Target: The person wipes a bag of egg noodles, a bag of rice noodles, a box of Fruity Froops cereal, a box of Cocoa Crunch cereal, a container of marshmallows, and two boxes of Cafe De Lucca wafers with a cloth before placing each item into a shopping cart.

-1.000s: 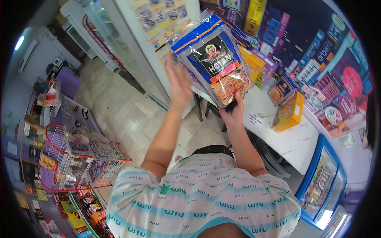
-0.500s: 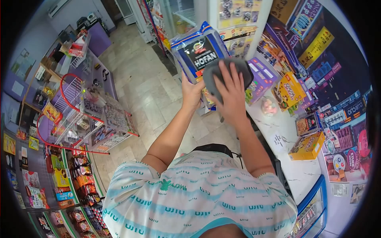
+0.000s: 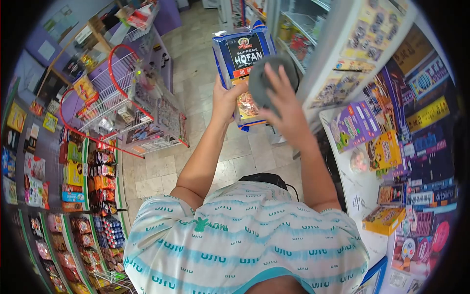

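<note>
My left hand grips a blue plastic pack of Hofan rice noodles by its left edge, thumb across the front. The pack is held upright in front of me, its label facing me. A dark grey cloth, rounded and folded-looking, covers part of the pack's right side. Behind it, my right hand holds the cloth with fingers spread over it; the fingers are slightly blurred. Part of the label's lower right is hidden by cloth and hand.
To the left stands a wire rack with red rims. Snack shelves fill the lower left. At right, a white counter bears a purple box, yellow boxes and a clear tub. A tall fridge stands ahead right.
My view has turned right, so the counter sits farther right and the fridge shows more. The cloth has shifted slightly on the pack, uncovering more of its lower label. Both hands keep hold.
</note>
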Available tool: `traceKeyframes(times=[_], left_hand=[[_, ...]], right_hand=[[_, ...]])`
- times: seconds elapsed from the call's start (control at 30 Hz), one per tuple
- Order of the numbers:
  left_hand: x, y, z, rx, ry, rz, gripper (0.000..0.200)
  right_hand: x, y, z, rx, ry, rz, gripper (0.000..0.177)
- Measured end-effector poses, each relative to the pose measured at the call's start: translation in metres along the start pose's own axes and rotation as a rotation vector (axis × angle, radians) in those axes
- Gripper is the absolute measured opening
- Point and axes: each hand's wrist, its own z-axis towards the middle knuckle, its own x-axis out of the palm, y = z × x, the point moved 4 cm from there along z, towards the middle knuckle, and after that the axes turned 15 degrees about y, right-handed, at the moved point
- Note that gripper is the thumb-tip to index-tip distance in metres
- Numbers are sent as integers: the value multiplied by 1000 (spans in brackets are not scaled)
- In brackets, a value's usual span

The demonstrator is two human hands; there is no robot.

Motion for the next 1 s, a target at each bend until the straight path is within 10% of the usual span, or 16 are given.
traceKeyframes(times=[0.4, 0.47, 0.57, 0.73, 1.0], left_hand=[[-85, -69, -54, -115, -73, 450, 63], [-99, -81, -64, -118, -138, 417, 63], [-125, -91, -78, -62, -263, 351, 59], [-167, -128, -96, 146, -450, 234, 51], [-194, -132, -106, -84, -465, 283, 62]], right_hand=[[51, -18, 158, -86, -119, 218, 40], [88, -48, 176, 263, 44, 1109, 41], [153, -62, 174, 310, 206, 1618, 44], [239, -15, 133, 427, 247, 1847, 49], [246, -15, 237, 311, 323, 1902, 58]])
